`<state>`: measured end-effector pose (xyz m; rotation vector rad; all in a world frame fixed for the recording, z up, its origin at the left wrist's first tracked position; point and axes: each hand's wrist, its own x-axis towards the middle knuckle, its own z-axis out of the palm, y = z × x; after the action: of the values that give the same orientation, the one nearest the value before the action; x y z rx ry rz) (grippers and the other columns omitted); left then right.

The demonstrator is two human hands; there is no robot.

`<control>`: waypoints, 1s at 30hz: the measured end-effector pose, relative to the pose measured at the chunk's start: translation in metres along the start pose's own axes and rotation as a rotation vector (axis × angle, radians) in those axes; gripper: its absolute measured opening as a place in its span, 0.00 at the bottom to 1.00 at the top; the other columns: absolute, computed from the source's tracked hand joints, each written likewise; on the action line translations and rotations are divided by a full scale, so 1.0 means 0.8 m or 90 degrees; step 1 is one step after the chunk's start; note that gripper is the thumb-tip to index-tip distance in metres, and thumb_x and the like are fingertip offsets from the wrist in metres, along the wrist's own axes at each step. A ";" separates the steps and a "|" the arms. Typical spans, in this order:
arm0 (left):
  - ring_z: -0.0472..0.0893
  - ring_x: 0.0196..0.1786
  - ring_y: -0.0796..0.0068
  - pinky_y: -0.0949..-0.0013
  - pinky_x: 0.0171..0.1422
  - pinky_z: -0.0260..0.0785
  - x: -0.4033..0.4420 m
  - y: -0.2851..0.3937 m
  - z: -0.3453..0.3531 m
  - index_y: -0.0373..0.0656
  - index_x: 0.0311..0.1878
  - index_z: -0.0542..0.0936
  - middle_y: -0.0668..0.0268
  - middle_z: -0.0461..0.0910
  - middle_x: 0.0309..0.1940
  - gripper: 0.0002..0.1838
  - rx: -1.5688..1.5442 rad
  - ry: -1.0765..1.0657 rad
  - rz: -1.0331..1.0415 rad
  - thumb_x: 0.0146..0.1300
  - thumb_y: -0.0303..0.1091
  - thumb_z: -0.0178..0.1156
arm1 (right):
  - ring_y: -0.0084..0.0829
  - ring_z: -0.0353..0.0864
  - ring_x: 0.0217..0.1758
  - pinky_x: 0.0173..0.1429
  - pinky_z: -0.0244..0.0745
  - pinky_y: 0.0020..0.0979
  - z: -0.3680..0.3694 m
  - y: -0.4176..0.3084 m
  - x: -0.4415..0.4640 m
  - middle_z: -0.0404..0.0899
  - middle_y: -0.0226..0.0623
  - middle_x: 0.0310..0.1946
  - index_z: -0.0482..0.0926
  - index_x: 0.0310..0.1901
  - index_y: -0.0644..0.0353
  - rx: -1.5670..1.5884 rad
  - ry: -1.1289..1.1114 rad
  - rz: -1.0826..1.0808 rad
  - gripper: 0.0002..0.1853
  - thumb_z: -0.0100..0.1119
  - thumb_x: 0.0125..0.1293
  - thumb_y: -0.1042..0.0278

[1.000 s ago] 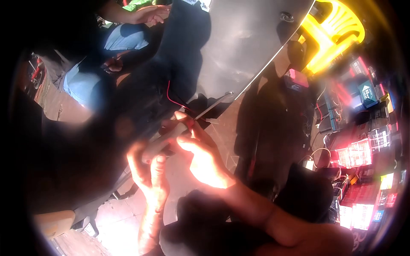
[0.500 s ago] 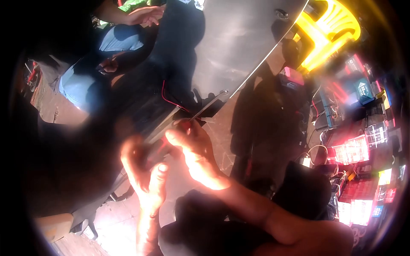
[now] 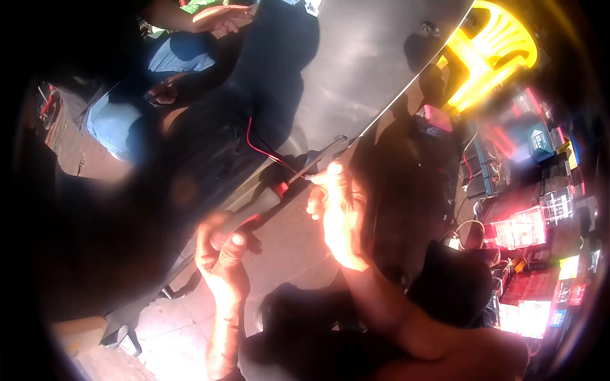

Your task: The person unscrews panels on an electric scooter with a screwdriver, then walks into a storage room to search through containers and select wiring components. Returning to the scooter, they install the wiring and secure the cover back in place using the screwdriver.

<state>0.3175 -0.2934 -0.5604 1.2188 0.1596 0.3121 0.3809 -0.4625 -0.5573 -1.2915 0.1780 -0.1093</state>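
Observation:
My left hand point(image 3: 222, 254) is closed round the lower end of a tool with a pale and red handle point(image 3: 257, 204). The tool resembles a screwdriver or a soldering iron. From a red collar, its thin metal shaft point(image 3: 312, 166) slants up to the right, over the edge of the dark tabletop point(image 3: 343, 70). A red wire point(image 3: 262, 150), with a dark one beside it, runs off the tabletop to my right hand point(image 3: 340, 209). Thumb and forefinger pinch the wire end beside the shaft; the other fingers are partly bent.
Across the table at upper left is another person, with one hand point(image 3: 222, 18) near the edge. A yellow plastic chair point(image 3: 492, 57) stands at upper right. Stacked boxes point(image 3: 521, 228) and a blue-grey device with wires point(image 3: 486, 162) line the right side.
My right hand has moved right, off the tool, and now pinches the wire end. My left hand has shifted slightly right and down, and the tool's handle has come into view.

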 end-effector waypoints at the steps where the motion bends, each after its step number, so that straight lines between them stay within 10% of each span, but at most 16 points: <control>1: 0.80 0.29 0.71 0.67 0.33 0.76 0.001 -0.002 -0.001 0.36 0.52 0.75 0.54 0.85 0.40 0.25 -0.031 0.003 0.001 0.60 0.43 0.71 | 0.19 0.76 0.24 0.26 0.70 0.20 -0.004 0.007 0.004 0.78 0.29 0.26 0.77 0.41 0.61 0.046 0.071 -0.057 0.15 0.56 0.75 0.55; 4: 0.80 0.29 0.70 0.66 0.32 0.76 -0.005 -0.003 -0.008 0.36 0.51 0.76 0.55 0.85 0.39 0.26 -0.032 0.007 0.016 0.60 0.45 0.71 | 0.24 0.83 0.34 0.31 0.75 0.20 -0.016 0.015 0.021 0.80 0.33 0.37 0.74 0.52 0.63 0.055 0.084 -0.184 0.12 0.60 0.72 0.68; 30: 0.82 0.32 0.70 0.67 0.36 0.76 -0.003 -0.013 -0.005 0.38 0.51 0.75 0.56 0.83 0.41 0.25 0.043 -0.007 0.054 0.60 0.44 0.72 | 0.20 0.79 0.31 0.30 0.72 0.20 -0.014 -0.009 0.037 0.83 0.34 0.36 0.80 0.45 0.61 -0.004 0.010 -0.006 0.11 0.61 0.72 0.61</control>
<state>0.3153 -0.2940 -0.5719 1.2968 0.1095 0.3769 0.4080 -0.4806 -0.5558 -1.2989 0.1855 -0.1267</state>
